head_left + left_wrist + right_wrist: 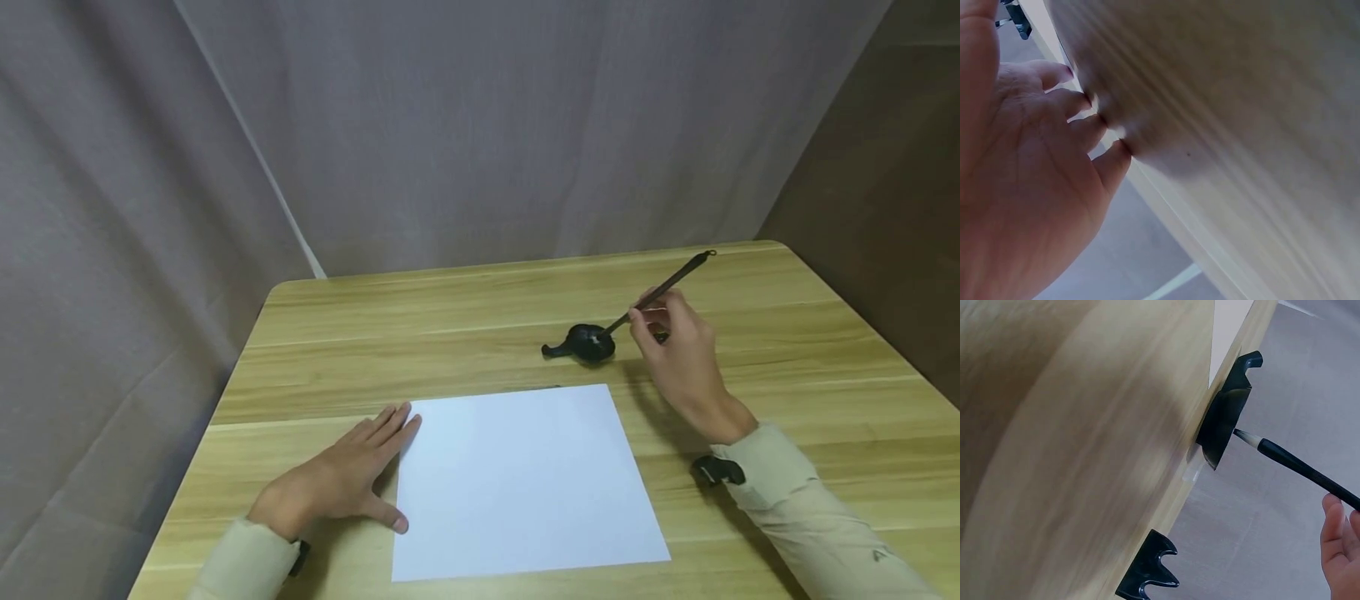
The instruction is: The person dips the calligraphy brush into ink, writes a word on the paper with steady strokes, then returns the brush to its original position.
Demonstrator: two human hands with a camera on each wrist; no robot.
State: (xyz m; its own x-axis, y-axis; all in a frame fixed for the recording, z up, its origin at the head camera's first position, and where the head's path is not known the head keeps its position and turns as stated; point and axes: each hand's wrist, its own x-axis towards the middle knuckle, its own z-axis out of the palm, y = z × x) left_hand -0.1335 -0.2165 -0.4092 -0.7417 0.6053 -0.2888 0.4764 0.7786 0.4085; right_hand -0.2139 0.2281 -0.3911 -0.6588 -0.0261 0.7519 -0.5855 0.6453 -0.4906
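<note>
Toward the worktop's point(337, 329) left edge, the left grip point(341, 477) is spread wide at the paper's point(525, 483) left side, seemingly to steady it. Nearer the far edge, at a black dish point(587, 343), a brush point(678, 274) is pinched by the right grip point(684, 360), slanted, apparently for dipping.

A grey curtain point(465, 125) hangs behind the wooden table point(420, 325).
</note>
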